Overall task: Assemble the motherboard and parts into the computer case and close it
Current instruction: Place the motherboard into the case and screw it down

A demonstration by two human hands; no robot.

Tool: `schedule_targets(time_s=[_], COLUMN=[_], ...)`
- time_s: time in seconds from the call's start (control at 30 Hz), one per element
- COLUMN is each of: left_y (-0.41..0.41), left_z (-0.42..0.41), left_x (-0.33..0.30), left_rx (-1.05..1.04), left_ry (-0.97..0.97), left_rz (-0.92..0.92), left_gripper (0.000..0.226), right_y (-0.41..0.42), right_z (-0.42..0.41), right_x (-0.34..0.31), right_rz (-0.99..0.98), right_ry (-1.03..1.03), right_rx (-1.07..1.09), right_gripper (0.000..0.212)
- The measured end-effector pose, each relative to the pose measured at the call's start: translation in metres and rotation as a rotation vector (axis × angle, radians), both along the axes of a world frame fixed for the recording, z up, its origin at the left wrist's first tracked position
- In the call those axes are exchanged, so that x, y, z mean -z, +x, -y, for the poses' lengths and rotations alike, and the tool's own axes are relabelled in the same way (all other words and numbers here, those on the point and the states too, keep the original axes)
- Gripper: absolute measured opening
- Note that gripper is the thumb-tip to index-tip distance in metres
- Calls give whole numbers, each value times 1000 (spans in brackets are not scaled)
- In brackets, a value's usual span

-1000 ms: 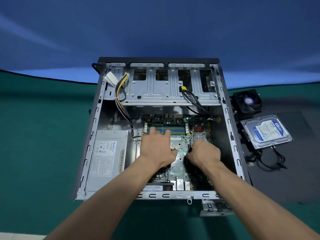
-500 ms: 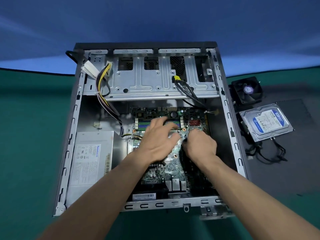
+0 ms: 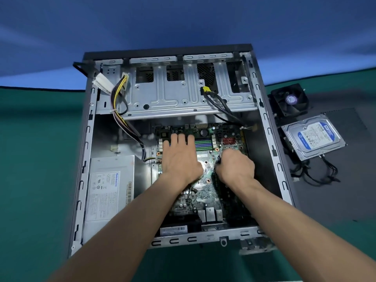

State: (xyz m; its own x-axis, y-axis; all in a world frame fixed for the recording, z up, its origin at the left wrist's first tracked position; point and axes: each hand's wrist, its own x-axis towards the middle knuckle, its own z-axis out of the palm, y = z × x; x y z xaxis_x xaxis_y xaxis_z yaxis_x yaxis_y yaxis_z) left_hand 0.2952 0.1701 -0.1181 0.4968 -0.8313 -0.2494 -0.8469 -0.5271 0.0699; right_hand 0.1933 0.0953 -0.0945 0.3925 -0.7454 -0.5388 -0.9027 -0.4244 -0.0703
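Observation:
The open metal computer case (image 3: 270, 139) lies on its side on a green table. The green motherboard (image 3: 203, 196) sits on the case floor, right of centre. My left hand (image 3: 181, 157) lies flat on the board, its straight fingers reaching over the memory slots toward the far edge. My right hand (image 3: 236, 165) rests on the board's right part with its fingers curled down around it near the red connectors. What its fingertips touch is hidden.
A grey power supply (image 3: 109, 186) fills the case's near left corner, and its yellow and black cable bundle (image 3: 120, 110) runs up the left side. The drive cage (image 3: 183, 98) spans the far end. Right of the case are a fan (image 3: 290, 99), a hard drive (image 3: 313, 137) and loose black cables (image 3: 317, 174).
My left hand has slid away from me across the board, and its fingers now lie over the memory slots. My right hand stays on the board's right side. The view has moved closer.

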Motion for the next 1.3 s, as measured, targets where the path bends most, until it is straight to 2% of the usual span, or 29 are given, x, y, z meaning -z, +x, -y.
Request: schedule_targets(time_s=[0.2,0.33,0.53,0.67,0.87,1.07,1.3], left_y=[5,5,5,4,1,4,-2], left_z=[3,-2,-6,-8,-7,-14,-13], left_x=[-3,-5,-9,-9,-9,-15,-17], left_rx=[52,3,-34,-50,-27,-8,-28], left_ry=[44,32,31,19,56,79,101], left_rz=[58,16,-44,-82,-71,-127,-140], left_gripper=[54,55,62,67,72,80,79], right_y=[2,-4,-6,-5,-5,-14,-20], right_z=[-4,-4,-3,-4,-1,-10,-16], right_x=[-7,-9,-7,-5,-2,-14,-30], right_rz=[20,0,7,2,18,6,13], right_ry=[-9,14,61,24,77,25,81], right_rx=[4,-81,-63,-69,-19,-58,-70], right_gripper=[7,9,24,15,16,15,11])
